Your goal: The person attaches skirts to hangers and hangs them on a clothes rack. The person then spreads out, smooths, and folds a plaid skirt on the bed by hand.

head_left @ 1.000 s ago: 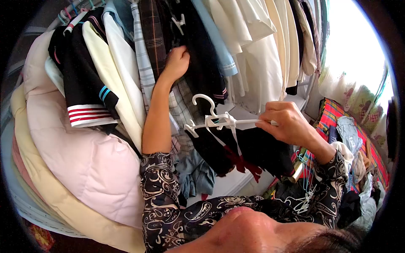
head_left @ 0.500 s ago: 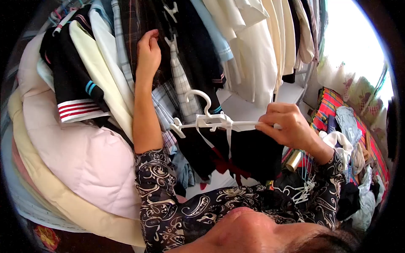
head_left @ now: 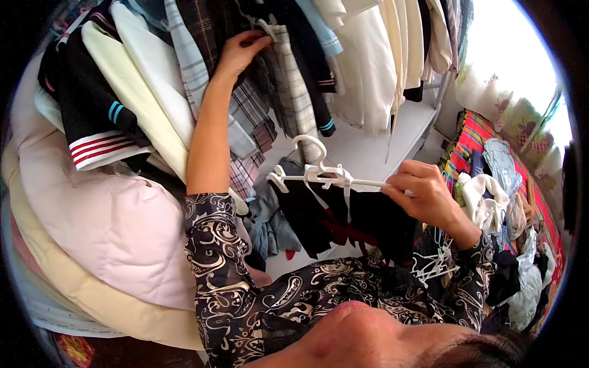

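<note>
My right hand grips the right end of a white clip hanger, whose hook points upward. A black garment with a dark red bow hangs from its clips, in front of my chest. My left hand reaches up among the hanging clothes. Its fingers are bent, with a gap between them, against the top of a pale plaid garment, near a white clip. A dark sheer garment hangs just below that hand. Whether the fingers pinch any cloth is hard to see.
White and cream clothes hang at upper right, sailor-collar tops at upper left. A puffy pale pink quilt bulges on the left. Several white hangers and a clothes pile lie at right, near a curtained window.
My left hand has moved right, and the pale plaid garment has shifted right with it, parting the clothes. The held hanger and black garment have moved slightly right and the view has shifted.
</note>
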A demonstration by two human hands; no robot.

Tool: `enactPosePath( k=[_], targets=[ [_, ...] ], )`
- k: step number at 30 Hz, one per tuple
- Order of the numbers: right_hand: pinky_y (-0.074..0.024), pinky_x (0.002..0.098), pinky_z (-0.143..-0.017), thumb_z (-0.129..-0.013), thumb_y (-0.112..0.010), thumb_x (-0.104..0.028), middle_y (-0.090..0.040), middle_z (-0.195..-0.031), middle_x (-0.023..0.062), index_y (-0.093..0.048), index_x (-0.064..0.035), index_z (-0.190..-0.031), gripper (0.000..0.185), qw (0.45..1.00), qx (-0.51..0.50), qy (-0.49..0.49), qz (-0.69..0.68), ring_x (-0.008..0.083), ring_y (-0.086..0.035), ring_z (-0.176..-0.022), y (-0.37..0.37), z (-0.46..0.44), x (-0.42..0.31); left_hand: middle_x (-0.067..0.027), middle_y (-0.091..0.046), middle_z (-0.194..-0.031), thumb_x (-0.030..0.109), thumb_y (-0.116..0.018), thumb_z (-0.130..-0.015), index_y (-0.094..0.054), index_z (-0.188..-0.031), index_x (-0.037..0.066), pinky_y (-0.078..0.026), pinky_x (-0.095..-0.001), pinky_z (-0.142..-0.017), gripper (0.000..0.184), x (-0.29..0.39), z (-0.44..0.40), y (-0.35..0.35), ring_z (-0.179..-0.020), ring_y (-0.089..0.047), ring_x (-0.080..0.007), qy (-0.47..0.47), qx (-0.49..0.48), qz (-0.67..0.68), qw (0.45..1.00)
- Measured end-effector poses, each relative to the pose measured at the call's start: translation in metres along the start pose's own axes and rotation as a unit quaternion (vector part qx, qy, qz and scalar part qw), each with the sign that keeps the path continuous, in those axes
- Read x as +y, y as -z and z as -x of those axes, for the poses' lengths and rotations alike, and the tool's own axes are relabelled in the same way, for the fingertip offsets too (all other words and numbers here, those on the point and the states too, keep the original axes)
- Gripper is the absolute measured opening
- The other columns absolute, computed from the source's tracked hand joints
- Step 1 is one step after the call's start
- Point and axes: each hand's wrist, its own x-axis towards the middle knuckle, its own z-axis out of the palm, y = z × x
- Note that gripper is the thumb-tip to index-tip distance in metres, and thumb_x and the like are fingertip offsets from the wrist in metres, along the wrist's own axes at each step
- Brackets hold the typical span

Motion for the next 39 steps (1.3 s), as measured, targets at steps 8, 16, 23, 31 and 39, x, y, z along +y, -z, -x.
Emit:
enactPosePath(
  k=[8,16,23,31,39],
  targets=[
    [-0.0467,0.0377,-0.057,-0.081,-0.075,-0.008,-0.058,-0.071,0.0130,-0.070,0.0019,-0.081,0.011,0.998,0.043,-0.037,0.027,0.0279,-0.059,-0.061,0.037,-0.016,-0.024,-0.0287,-0.053,-0.128,0.073,-0.082,-0.060,-0.050,-0.131,-0.006,-0.051,-0.0477,-0.095,0.111,-0.018,-0.027,-0.015,-0.118,-0.057,-0.0404,0.042,0.070,-0.128,0.988],
    [-0.0477,0.0389,-0.059,-0.084,-0.073,-0.011,-0.061,-0.072,0.0148,-0.072,0.0038,-0.084,0.015,0.993,0.105,-0.033,0.040,0.0304,-0.061,-0.062,0.014,-0.071,0.008,-0.0258,-0.061,-0.127,0.070,-0.082,-0.063,-0.058,-0.126,-0.006,-0.047,-0.0452,-0.100,0.102,0.016,-0.041,-0.015,-0.119,-0.059,-0.0363,0.087,-0.041,-0.139,0.986],
    [-0.0489,0.0424,-0.065,-0.085,-0.072,-0.018,-0.062,-0.076,0.0158,-0.073,0.0024,-0.085,0.020,0.990,0.127,-0.007,0.060,0.0365,-0.062,-0.070,-0.031,-0.127,0.034,-0.0209,-0.064,-0.125,0.062,-0.084,-0.068,-0.065,-0.125,0.003,-0.047,-0.0452,-0.099,0.085,0.033,-0.053,-0.009,-0.121,-0.058,-0.0330,0.100,-0.153,-0.097,0.978],
    [-0.0509,0.0478,-0.067,-0.086,-0.069,-0.023,-0.064,-0.077,0.0162,-0.074,-0.0003,-0.081,0.024,0.989,0.138,-0.014,0.046,0.0394,-0.063,-0.070,-0.064,-0.171,0.046,-0.0152,-0.059,-0.136,0.052,-0.075,-0.083,-0.059,-0.135,0.005,-0.047,-0.0413,-0.101,0.072,0.021,-0.056,0.009,-0.123,-0.057,-0.0279,0.101,-0.193,-0.037,0.975],
    [-0.0515,0.0426,-0.069,-0.084,-0.073,-0.020,-0.067,-0.083,0.0193,-0.074,0.0029,-0.087,0.024,0.988,0.145,-0.037,0.039,0.0366,-0.065,-0.069,-0.058,-0.190,0.060,-0.0055,-0.065,-0.111,0.030,-0.049,-0.103,-0.067,-0.112,0.007,-0.047,-0.0412,-0.087,0.030,0.009,-0.068,0.021,-0.097,-0.062,-0.0210,0.189,-0.150,0.090,0.966]
  ],
)
